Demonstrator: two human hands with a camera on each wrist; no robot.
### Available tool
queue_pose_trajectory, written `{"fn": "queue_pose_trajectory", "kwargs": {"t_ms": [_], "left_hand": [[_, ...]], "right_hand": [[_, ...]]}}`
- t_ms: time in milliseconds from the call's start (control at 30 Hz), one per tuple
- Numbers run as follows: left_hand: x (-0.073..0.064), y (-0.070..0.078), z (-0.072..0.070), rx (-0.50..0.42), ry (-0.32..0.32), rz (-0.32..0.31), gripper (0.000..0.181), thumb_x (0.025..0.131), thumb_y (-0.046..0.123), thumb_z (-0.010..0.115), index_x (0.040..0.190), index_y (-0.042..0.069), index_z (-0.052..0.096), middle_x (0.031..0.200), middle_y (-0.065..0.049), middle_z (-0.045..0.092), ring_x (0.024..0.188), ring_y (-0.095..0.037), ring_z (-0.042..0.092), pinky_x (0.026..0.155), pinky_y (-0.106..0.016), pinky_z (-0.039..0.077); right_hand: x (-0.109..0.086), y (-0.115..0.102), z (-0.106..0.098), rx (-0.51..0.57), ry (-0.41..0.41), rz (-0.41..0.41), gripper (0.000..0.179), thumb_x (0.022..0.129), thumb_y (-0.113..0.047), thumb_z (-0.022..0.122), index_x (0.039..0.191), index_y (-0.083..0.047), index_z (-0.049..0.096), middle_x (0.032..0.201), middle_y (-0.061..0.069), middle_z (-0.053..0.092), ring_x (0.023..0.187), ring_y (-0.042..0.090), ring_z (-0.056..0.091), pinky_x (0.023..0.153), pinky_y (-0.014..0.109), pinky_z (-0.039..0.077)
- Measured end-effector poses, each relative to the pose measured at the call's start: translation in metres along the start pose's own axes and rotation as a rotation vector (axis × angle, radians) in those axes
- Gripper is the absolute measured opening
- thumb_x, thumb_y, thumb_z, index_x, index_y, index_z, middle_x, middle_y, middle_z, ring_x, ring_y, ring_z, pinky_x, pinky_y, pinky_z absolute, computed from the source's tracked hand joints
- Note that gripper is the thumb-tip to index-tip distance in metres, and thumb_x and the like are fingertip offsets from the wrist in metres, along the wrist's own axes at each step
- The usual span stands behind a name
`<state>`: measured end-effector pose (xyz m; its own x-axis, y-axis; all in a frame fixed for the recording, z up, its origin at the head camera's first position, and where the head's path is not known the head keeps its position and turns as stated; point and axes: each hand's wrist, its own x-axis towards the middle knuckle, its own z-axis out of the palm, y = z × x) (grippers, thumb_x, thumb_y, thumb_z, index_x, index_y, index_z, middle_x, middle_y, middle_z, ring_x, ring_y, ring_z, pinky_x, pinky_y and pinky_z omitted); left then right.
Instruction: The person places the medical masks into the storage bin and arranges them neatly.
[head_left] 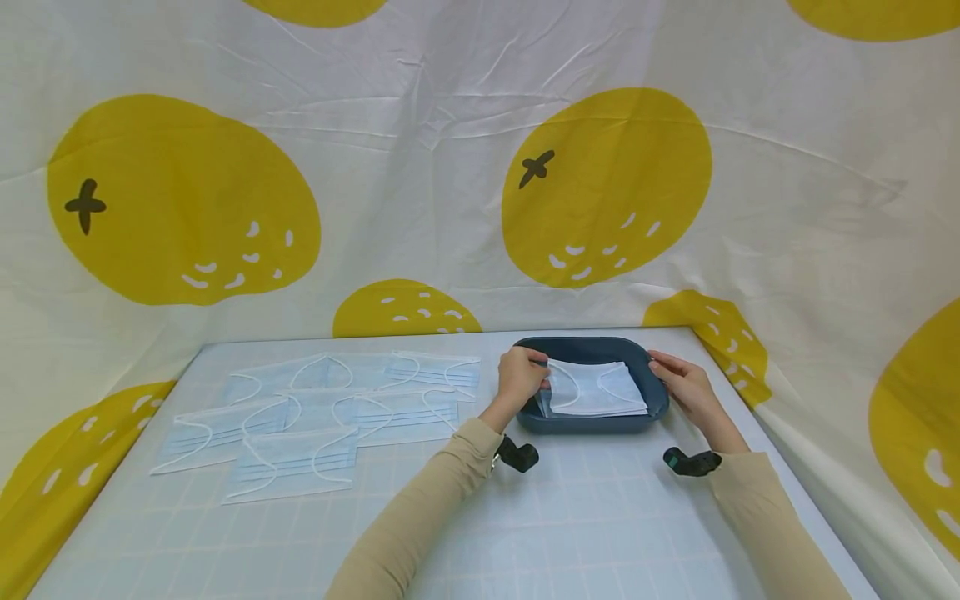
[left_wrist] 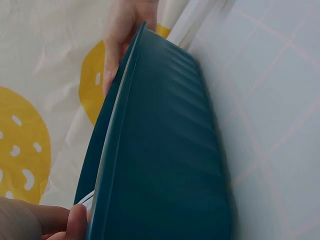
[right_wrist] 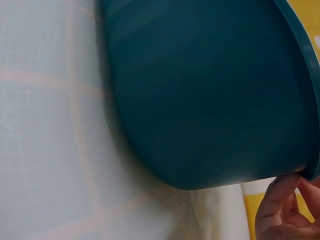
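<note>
While the left hand (head_left: 520, 379) pinches the left end of the stacked masks (head_left: 603, 385) between thumb and fingers, the right hand (head_left: 688, 390) grips the opposite end of the basin (head_left: 585, 423), its digits curled at the rim. Whether the left hand's pinch also takes in the rim cannot be told, the fingertips being partly hidden. The stacked masks lie inside the basin, which stands beside the far edge of the worktop (head_left: 562, 542), towards its far right corner.

Disarray of the stack is the likeliest fault: an ear loop (head_left: 578, 387) hooked on a withdrawing left finger could drag the top mask sideways. Tilting of the basin seems less probable, and would follow from the right hand lifting one end alone.

The basin's long axis runs left to right, roughly parallel to the worktop's far edge, with its opening upward. The stacked masks share that axis, slightly askew, their loops folded inward from both short ends.

Farther out, several loose masks (head_left: 300, 458) overlap across the left part of the worktop, from near the far edge towards the left edge, long axes mostly left to right. A fruit-patterned curtain (head_left: 420, 192) hangs behind.
</note>
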<state>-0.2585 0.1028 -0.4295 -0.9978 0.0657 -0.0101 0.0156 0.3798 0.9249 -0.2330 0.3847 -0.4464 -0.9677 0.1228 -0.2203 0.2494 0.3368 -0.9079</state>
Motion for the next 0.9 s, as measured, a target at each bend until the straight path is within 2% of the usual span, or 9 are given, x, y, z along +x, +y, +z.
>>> {"fn": "queue_pose_trajectory", "kwargs": {"t_ms": [167,433,600,900], "left_hand": [[0.000,0.002,-0.001,0.044,-0.014,0.004,0.017,0.082,0.001,0.071,0.099,0.001,0.074,0.076,-0.012,0.074,0.054,-0.015,0.069,0.049,-0.018,0.053],[0.001,0.004,-0.003,0.162,-0.014,-0.010,0.022,0.083,0.005,0.072,0.105,0.000,0.073,0.076,-0.011,0.074,0.049,-0.011,0.065,0.046,-0.016,0.047],[0.002,0.005,-0.005,0.161,-0.032,-0.015,0.026,0.084,0.006,0.071,0.109,0.000,0.071,0.081,-0.011,0.074,0.052,-0.011,0.065,0.049,-0.017,0.049],[0.002,0.004,-0.010,0.169,-0.027,0.037,0.030,0.086,0.008,0.070,0.115,0.001,0.069,0.085,-0.011,0.075,0.062,-0.014,0.069,0.054,-0.019,0.053]], "right_hand": [[0.001,0.001,0.000,-0.017,0.003,0.000,0.060,0.100,-0.040,0.045,0.149,-0.008,0.032,0.155,0.017,0.032,0.135,0.026,0.037,0.113,0.040,0.031],[0.003,0.002,0.002,0.008,0.010,0.009,0.061,0.099,-0.040,0.047,0.149,-0.007,0.033,0.155,0.016,0.032,0.138,0.028,0.034,0.114,0.040,0.030],[0.003,0.001,0.001,0.018,0.009,0.009,0.060,0.100,-0.039,0.047,0.149,-0.006,0.033,0.155,0.016,0.031,0.140,0.029,0.032,0.114,0.040,0.029],[0.004,0.001,0.002,0.022,0.022,0.019,0.061,0.099,-0.040,0.047,0.149,-0.008,0.033,0.156,0.016,0.030,0.141,0.030,0.031,0.115,0.042,0.029]]}}
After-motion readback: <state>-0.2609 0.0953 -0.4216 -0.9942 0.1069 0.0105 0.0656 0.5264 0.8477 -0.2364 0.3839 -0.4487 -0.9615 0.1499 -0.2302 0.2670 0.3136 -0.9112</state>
